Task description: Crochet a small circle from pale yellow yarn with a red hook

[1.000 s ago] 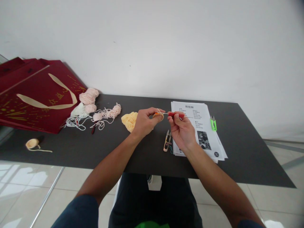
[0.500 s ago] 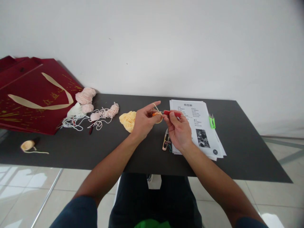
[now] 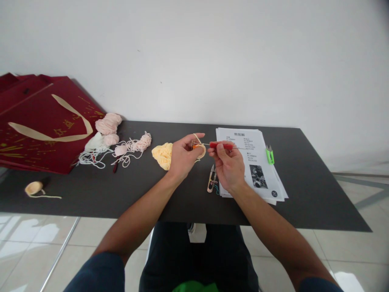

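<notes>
Between its thumb and fingers, my left hand (image 3: pixel 184 156) pinches a small yellow crochet piece (image 3: pixel 200 151), with a bit of orange showing at it. A strand of yellow yarn (image 3: pixel 196 138) loops over the raised index finger. My right hand (image 3: pixel 229 164) grips a crochet hook (image 3: pixel 221 145) by its red handle. The hook's thin metal shaft points left and reaches the crochet piece; its tip is hard to make out. Just behind my left hand lies a yellow yarn ball (image 3: pixel 162 155), partly covered by the hand.
Printed sheets (image 3: pixel 267 162) lie under and beyond my right hand, with green thread snips (image 3: pixel 270 155) on their right edge. Other snips (image 3: pixel 212 179) rest at their left. Pink yarn (image 3: pixel 108 123), a red bag (image 3: pixel 45 125) and a small cream crocheted cup (image 3: pixel 34 188) are on the left.
My left index finger has lifted, drawing the yarn strand up in a loop. My right hand and the hook have shifted slightly left. The whole view has also moved a little.
</notes>
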`<state>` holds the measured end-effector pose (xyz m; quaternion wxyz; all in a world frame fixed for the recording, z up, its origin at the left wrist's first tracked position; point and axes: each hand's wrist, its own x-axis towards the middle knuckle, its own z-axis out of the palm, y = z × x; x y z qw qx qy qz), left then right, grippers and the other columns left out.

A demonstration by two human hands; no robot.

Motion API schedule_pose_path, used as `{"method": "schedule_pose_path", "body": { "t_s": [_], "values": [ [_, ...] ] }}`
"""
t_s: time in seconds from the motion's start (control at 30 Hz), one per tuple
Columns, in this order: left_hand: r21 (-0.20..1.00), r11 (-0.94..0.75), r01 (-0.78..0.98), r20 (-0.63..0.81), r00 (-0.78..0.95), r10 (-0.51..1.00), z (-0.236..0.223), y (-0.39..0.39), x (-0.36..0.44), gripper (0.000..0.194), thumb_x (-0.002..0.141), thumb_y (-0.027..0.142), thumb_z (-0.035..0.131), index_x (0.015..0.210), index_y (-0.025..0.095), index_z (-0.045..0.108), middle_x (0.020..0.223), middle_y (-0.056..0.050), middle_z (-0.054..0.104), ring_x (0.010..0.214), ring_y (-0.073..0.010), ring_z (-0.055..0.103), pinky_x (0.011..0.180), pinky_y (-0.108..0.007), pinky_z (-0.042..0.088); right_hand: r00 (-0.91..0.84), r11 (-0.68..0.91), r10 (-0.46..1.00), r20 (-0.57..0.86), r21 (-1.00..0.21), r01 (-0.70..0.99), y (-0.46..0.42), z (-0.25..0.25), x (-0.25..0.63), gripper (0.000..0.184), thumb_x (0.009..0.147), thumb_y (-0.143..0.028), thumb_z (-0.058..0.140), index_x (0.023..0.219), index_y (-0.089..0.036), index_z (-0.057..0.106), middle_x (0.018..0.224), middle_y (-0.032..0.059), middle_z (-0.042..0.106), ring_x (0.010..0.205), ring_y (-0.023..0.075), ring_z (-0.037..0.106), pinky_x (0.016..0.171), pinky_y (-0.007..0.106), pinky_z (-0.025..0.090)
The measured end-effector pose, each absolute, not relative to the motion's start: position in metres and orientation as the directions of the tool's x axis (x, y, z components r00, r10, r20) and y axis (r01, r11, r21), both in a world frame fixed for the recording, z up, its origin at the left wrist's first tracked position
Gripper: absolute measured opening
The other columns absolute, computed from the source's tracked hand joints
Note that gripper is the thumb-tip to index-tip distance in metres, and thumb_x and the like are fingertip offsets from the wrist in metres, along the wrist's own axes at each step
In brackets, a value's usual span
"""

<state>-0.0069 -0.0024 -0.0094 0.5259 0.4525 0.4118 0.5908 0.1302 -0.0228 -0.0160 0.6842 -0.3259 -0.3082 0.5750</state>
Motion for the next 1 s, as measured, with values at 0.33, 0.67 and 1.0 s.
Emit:
{"method": "schedule_pose_path", "body": {
  "t_s": [0.33, 0.67, 1.0],
  "values": [
    [0.963, -0.2, -0.183, 0.178, -0.13, 0.975, -0.008, -0.003, -0.005, 0.037, 0.071, 0.016, 0.079, 0.108, 0.021, 0.08, 0.075, 0.003, 0.066, 0.064, -0.0086, 0.055, 0.061, -0.022, 0.045, 0.244, 0.358, 0.93, 0.275, -0.829, -0.429, -0.021, -0.017, 0.14, 0.016, 0.087, -0.028, 0.081, 0.091, -0.025, 0.067, 0.093, -0.0015, 0.078, 0.069, 0.0103, 0.069, 0.063, 0.025, 0.057],
    [0.96, -0.25, -0.126, 0.225, -0.182, 0.957, -0.01, -0.004, -0.006, 0.035, 0.072, 0.015, 0.078, 0.106, 0.021, 0.079, 0.075, 0.003, 0.067, 0.065, -0.0099, 0.056, 0.064, -0.025, 0.046, 0.28, 0.477, 0.872, 0.402, -0.828, -0.294, -0.023, -0.025, 0.14, 0.014, 0.09, -0.027, 0.078, 0.094, -0.026, 0.066, 0.095, -0.0005, 0.079, 0.07, 0.0122, 0.071, 0.062, 0.028, 0.058],
    [0.957, -0.289, -0.002, 0.279, -0.257, 0.925, -0.009, -0.008, -0.006, 0.031, 0.074, 0.015, 0.077, 0.104, 0.021, 0.08, 0.075, 0.001, 0.066, 0.069, -0.0117, 0.059, 0.071, -0.027, 0.05, 0.305, 0.526, 0.832, 0.464, -0.835, -0.164, -0.034, -0.017, 0.132, 0.008, 0.09, -0.023, 0.077, 0.094, -0.026, 0.071, 0.097, 0.0005, 0.08, 0.071, 0.0148, 0.076, 0.064, 0.033, 0.066]
  ]
}}
